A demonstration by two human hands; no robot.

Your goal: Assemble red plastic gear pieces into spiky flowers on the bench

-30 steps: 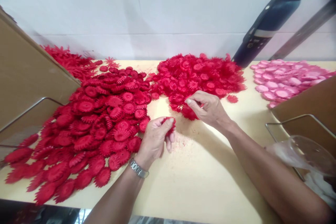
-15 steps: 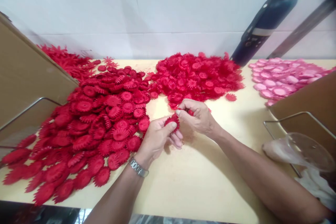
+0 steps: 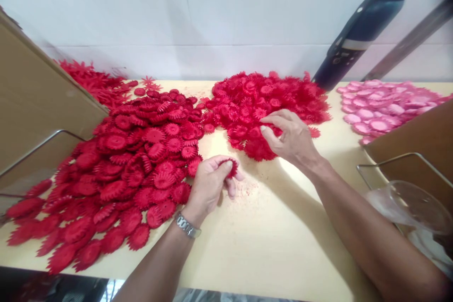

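Observation:
Between the thumb and fingers of my left hand is a dark red, round flower piece with a toothed edge. My right hand hovers at the front of the middle red pile, thumb and forefinger apart, with nothing visible between them. Thin, toothed red flower pieces make up that pile. To the left of my left hand spreads a bigger heap of dark red flower pieces, some looking thicker, like stacked layers. A metal watch circles my left wrist.
Pink round pieces lie at the right rear. Spiky red pieces sit at the left rear. Cardboard panels with wire supports flank both sides. A clear plastic cup lies at the right. A dark-wrapped metal pole slants by the wall.
My right hand has left my left hand, moving right and away to the middle pile, and its fingers have parted. My left hand keeps hold of the red flower piece.

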